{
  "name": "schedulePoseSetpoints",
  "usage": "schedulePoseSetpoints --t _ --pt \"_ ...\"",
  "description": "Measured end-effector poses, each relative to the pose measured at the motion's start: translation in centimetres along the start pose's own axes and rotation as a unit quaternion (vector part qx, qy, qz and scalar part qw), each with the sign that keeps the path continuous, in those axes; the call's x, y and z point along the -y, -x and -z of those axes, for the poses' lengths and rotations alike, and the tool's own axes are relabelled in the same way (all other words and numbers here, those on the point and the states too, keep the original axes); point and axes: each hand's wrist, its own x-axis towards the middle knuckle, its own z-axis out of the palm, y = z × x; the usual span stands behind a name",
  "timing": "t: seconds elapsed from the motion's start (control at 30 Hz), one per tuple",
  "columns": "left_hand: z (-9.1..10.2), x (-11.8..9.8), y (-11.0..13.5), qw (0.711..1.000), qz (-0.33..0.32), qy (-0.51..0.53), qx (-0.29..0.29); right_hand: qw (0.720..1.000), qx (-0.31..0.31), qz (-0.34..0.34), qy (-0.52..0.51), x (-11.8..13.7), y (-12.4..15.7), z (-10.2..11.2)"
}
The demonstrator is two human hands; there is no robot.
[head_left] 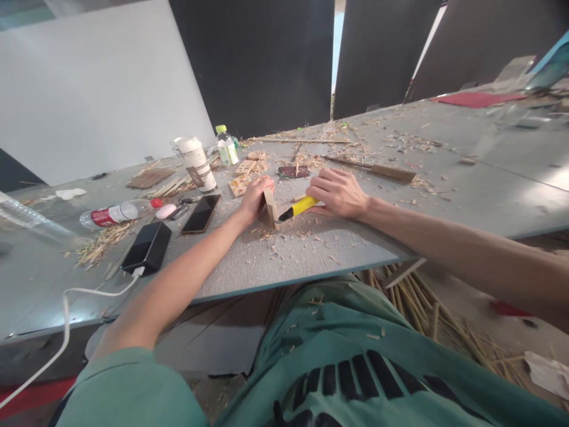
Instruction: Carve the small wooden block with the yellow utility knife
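Wooden piece (270, 209), set on edge near the front of the grey table (235, 270), gripped in the left hand (254, 198), with fingers curled around the far side. In the right hand (341, 193), a yellow-handled cutter (305, 204), clasped firmly, dark tip pointed at the foot of the wood; touching or just short of it, hard to tell from this angle. As for progress, judging only by the present state: flat-faced already, with shavings (267, 235) strewn around the base, so probably partly worked; not yet laid aside, so likely in the midst of cutting, with the amount left impossible to gauge. Among the containers, farther back to the left: a printed paper cup (199, 166), standing, contents hidden; beside it a small bottle (227, 148), upright, green-capped and labelled; nearer, a red-capped clear bottle (128, 210), lying on its side, with no liquid plain to see.
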Motion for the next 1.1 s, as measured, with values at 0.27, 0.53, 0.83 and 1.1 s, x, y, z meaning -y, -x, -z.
schedulePoseSetpoints --t 0.27,0.53,0.83,1.1 --pt "0.1 0.1 0.0 1.0 -0.009 -0.01 0.007 1.0 -0.005 0.014 0.022 -0.2 0.2 -0.3" --pt "-0.1 -0.3 0.2 1.0 -0.02 -0.02 0.01 1.0 0.006 0.008 0.011 -0.2 0.5 -0.7" --pt "0.1 0.2 -0.1 0.998 -0.034 -0.045 0.008 0.937 -0.227 -0.263 -0.02 -2.2 0.3 -0.9" --pt "-0.1 -0.3 0.4 0.998 -0.021 -0.053 0.008 0.995 0.0 -0.051 -0.09 -1.2 0.1 -0.1"
